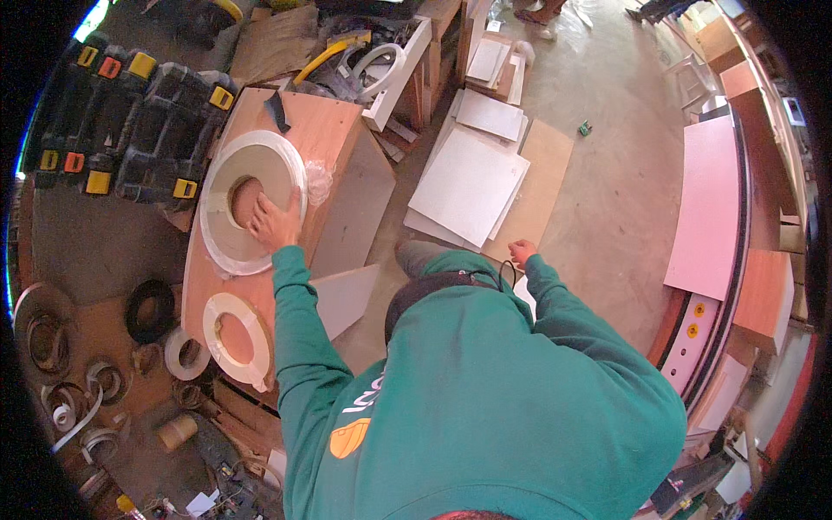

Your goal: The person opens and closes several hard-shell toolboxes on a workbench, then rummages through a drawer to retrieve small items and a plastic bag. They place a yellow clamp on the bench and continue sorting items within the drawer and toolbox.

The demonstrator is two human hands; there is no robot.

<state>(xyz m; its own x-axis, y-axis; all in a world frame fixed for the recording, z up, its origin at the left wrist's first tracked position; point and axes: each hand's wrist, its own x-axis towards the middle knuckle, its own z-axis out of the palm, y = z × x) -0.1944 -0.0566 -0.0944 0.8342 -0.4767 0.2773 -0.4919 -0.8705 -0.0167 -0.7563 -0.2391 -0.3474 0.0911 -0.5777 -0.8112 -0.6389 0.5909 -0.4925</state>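
Note:
My left hand [276, 221] rests on a large pale roll of edge banding [218, 195], its fingers at the roll's round centre hole. The roll lies flat on a wood-faced cabinet [335, 120]. Nearer my body on the same surface lies a smaller cream roll [212, 325] with tape on it. A dark strip [278, 112] lies at the cabinet's far end. My right hand [521, 252] hangs at my right side with curled fingers, above the floor and a brown board [546, 169]. Whether it holds anything is not clear. White panels [471, 179] are stacked on that board.
Black tool cases [169, 117] with yellow and orange latches stand at the left. Several banding rolls [186, 353] lie on a lower surface. A long machine or bench with a pink-white panel [708, 201] runs along the right. A white plastic chair [690, 81] and people's legs [669, 10] are farther off.

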